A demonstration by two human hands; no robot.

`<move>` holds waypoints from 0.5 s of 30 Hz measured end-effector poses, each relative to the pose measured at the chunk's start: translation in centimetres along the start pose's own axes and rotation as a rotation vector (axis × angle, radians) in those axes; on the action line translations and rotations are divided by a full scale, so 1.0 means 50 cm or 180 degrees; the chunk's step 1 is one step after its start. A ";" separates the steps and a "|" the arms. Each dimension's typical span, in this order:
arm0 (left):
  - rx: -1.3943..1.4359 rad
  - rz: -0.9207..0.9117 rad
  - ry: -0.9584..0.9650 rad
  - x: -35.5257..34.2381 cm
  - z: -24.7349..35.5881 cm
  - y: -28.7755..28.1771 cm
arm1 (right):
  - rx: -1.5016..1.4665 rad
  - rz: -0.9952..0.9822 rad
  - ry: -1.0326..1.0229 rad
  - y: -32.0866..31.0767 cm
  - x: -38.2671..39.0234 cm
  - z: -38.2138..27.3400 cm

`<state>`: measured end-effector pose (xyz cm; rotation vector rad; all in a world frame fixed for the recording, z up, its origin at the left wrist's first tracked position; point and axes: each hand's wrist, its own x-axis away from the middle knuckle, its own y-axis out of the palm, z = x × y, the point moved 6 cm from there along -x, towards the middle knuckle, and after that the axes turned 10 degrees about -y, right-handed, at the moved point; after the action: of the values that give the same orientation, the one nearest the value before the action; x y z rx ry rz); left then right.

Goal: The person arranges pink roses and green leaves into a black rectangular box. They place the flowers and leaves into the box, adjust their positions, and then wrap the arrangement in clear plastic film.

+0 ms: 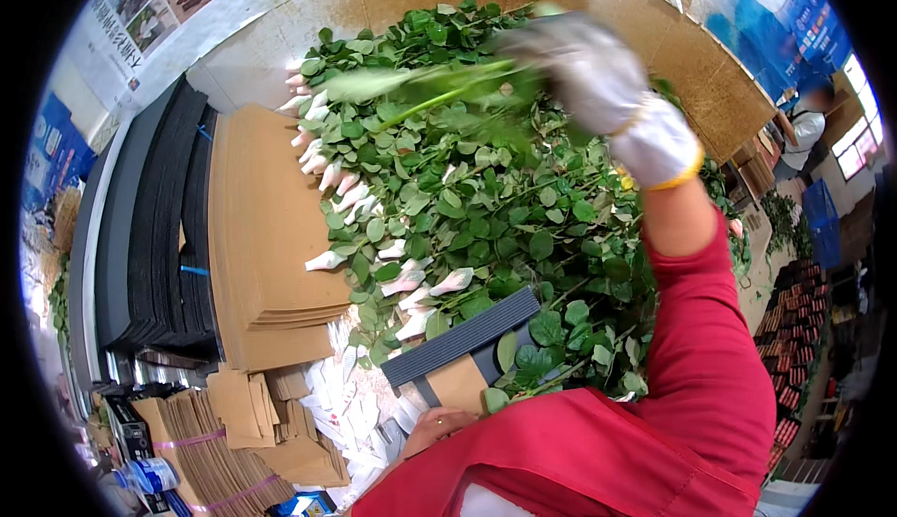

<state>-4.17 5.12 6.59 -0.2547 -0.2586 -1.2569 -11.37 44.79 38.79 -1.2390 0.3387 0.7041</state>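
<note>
My right hand (584,69), in a blurred white-and-grey glove, is closed on a leafy green stem (439,97) with a pale, smeared head, held over a heap of cut roses (505,199). Their pale pink and white buds (327,260) face left. Low in the middle, a ridged dark grey board (458,335) lies over a tan cardboard piece (458,382). My bare left hand (434,428), wearing a ring, has its fingers curled beside that cardboard, partly hidden by red cloth; what it grips is unclear.
Stacks of dark sheets (145,227) and brown cardboard (262,218) stand left, above bundled cardboard (177,433) and white paper strips (341,414). A tan backboard (701,97) rises behind the heap. Another person (804,129) stands at far right, near a blue crate (822,223).
</note>
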 end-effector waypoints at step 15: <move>-0.0752 0.0222 0.0559 0.000 0.019 0.002 | 0.1858 -0.0061 0.2841 -0.348 0.683 0.137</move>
<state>-4.13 5.47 7.46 -0.3506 0.0502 -1.2325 24.56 58.89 33.58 -0.9195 1.1732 -0.0300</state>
